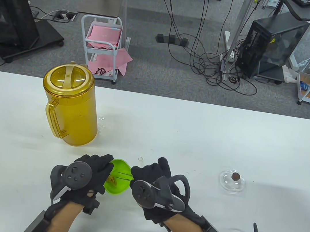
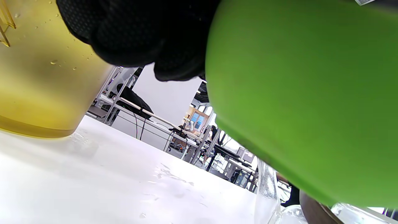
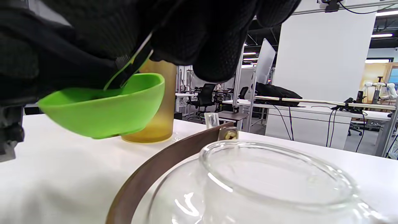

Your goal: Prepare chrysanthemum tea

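My left hand (image 1: 103,169) grips a green bowl (image 1: 117,184), tilted and lifted off the white table (image 1: 198,134); it fills the left wrist view (image 2: 304,93) beside my fingers (image 2: 149,37). Some dried chrysanthemum flowers (image 1: 112,179) lie inside it. My right hand (image 1: 136,174) pinches thin tweezers (image 1: 124,175) that reach into the bowl (image 3: 102,115), seen also in the right wrist view (image 3: 130,67). A glass teapot (image 3: 273,174) with a brown handle (image 3: 161,168) stands lidless under my right hand; only its spout (image 1: 140,158) shows from above.
A yellow lidded pitcher (image 1: 70,106) with liquid stands at the left rear of the bowl. The teapot's glass lid (image 1: 232,181) with a brown knob lies to the right. Water drops (image 1: 102,119) sit beside the pitcher.
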Demonstrator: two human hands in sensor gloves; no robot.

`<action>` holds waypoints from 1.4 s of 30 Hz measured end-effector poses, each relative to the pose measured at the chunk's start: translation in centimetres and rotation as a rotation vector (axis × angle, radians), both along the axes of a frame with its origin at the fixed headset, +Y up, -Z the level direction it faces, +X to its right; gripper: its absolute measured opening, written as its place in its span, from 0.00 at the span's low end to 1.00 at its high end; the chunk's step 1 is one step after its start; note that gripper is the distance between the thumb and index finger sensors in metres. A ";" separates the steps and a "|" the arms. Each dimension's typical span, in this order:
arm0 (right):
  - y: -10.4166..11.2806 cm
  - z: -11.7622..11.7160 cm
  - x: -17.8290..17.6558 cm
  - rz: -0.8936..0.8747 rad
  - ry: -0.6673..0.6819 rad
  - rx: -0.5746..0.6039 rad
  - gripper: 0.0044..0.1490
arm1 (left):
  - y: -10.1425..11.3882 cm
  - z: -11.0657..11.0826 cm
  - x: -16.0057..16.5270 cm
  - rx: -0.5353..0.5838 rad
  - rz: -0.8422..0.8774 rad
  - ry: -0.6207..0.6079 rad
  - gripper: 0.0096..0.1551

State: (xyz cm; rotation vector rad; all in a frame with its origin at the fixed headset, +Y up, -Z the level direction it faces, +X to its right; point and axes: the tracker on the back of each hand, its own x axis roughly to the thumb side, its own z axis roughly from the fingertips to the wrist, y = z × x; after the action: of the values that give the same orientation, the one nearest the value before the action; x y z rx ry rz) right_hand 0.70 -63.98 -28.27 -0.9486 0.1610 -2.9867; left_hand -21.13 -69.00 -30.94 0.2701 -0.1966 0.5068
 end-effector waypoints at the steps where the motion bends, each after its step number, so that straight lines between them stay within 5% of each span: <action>1: -0.1 0.1 -0.2 0.016 0.001 0.004 0.32 | 0.0 0.0 0.1 0.000 -0.002 -0.001 0.22; 20: 0.1 0.7 -0.7 0.048 -0.009 0.031 0.30 | -0.1 0.0 -0.2 -0.001 0.006 0.031 0.23; 29: 2.6 -0.3 5.4 -0.047 -0.147 0.035 0.30 | -0.3 -0.3 -1.2 -0.026 0.019 0.071 0.23; 35: 0.9 -1.0 10.3 -0.044 -0.255 -0.041 0.30 | -0.3 -0.4 -1.2 -0.026 0.020 0.073 0.23; 42: -0.9 -1.2 11.1 0.023 -0.256 -0.109 0.30 | -0.5 -0.5 -1.1 -0.034 0.016 0.074 0.23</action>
State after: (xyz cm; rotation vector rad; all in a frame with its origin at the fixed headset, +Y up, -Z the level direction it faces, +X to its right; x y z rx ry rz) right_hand 11.82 -64.93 -29.52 -0.5605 -0.0146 -3.0848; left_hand -22.18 -69.46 -31.39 0.2574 -0.1144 0.5151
